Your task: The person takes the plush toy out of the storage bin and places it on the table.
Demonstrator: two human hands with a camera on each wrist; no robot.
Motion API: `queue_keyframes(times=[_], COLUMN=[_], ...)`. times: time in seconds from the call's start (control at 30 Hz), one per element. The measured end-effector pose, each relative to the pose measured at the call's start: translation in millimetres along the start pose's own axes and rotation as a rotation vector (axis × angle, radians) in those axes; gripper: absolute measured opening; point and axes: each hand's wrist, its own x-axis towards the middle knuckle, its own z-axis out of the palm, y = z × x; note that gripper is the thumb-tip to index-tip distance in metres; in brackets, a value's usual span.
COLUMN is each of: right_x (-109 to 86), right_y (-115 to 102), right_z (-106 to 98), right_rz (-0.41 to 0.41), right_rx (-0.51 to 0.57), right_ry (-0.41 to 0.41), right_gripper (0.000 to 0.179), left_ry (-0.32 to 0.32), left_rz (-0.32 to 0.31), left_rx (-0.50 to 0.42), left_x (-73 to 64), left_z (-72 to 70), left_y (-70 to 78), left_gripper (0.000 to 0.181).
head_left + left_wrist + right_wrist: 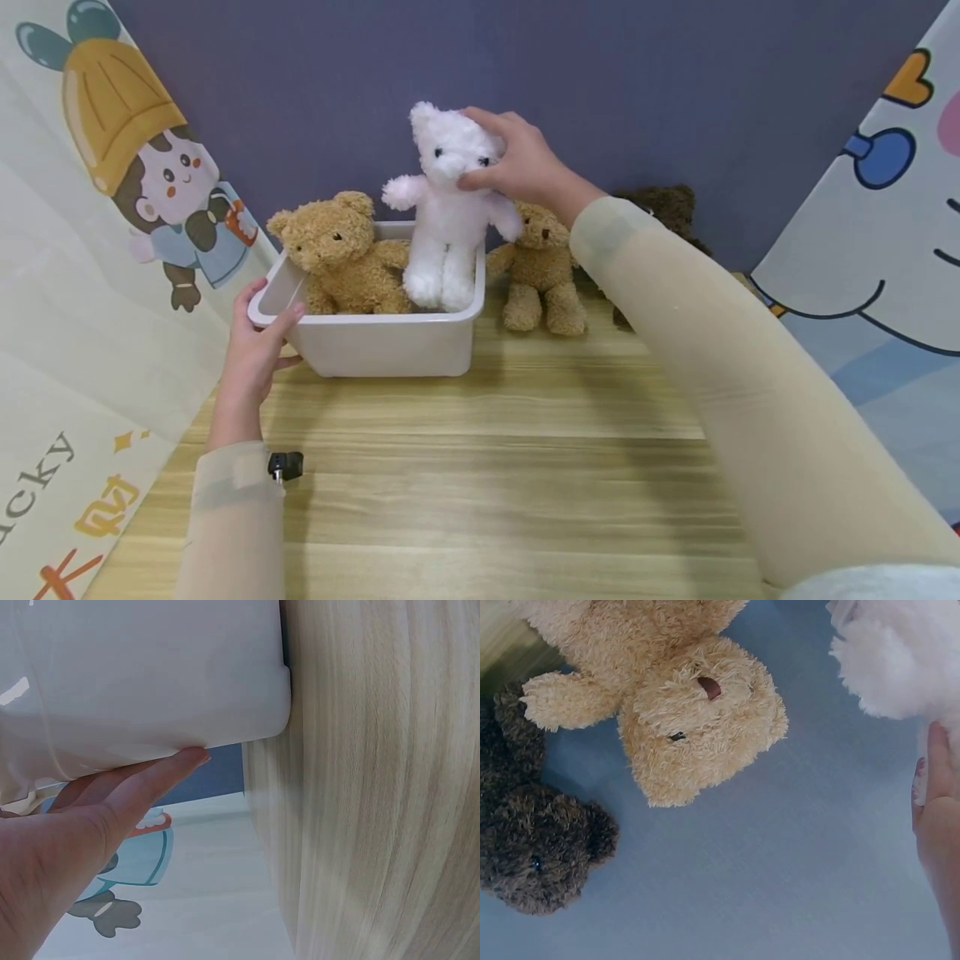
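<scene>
My right hand (517,158) grips a white teddy bear (450,200) by its head, thumb across the muzzle. The bear is upright over the right side of a white plastic bin (382,346), its feet just inside the rim. In the right wrist view, the white bear (900,660) and part of my right hand (939,814) show at the right edge. My left hand (251,358) holds the bin's left front corner, thumb over the rim. The left wrist view has my left fingers against the bin wall (150,675). A golden-brown teddy bear (341,250) sits in the bin's left side.
Right of the bin, a tan teddy bear (543,279) sits on the wooden table (480,475). A dark brown teddy bear (667,208) stands further right, partly hidden by my right arm. A blue-grey panel (570,75) rises behind, with printed curtains (67,275) at both sides.
</scene>
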Motion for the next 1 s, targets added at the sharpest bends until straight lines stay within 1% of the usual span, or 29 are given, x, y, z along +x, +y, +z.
queue_keyframes(times=[0.2, 0.33, 0.5, 0.7, 0.87, 1.0], right_x=[-2.3, -5.0, -7.9, -13.0, -18.6, -25.3], right_y=[2.0, 2.2, 0.8, 3.6, 3.3, 0.0], right_z=[-3.3, -8.1, -15.1, -26.7, -42.2, -58.1], right_rz=[-0.019, -0.026, -0.003, 0.020, -0.002, -0.013], right_rx=[-0.004, -0.012, 0.007, 0.044, 0.075, 0.129], right_ry=[0.001, 0.020, 0.047, 0.108, 0.172, 0.214], right_gripper=[0.102, 0.103, 0.101, 0.100, 0.100, 0.098], left_ry=[-0.005, -0.006, -0.004, -0.009, -0.017, -0.025], left_rz=[-0.006, -0.009, -0.007, -0.009, -0.008, -0.006], left_rx=[0.000, 0.000, -0.004, -0.003, 0.000, -0.003], left_x=[0.4, 0.5, 0.1, -0.3, 0.0, 0.6], left_z=[-1.1, -0.6, -0.9, 1.0, 2.5, 3.9], left_y=[-0.7, -0.4, -0.1, 0.7, 1.1, -0.4], left_gripper=[0.091, 0.090, 0.090, 0.090, 0.091, 0.091])
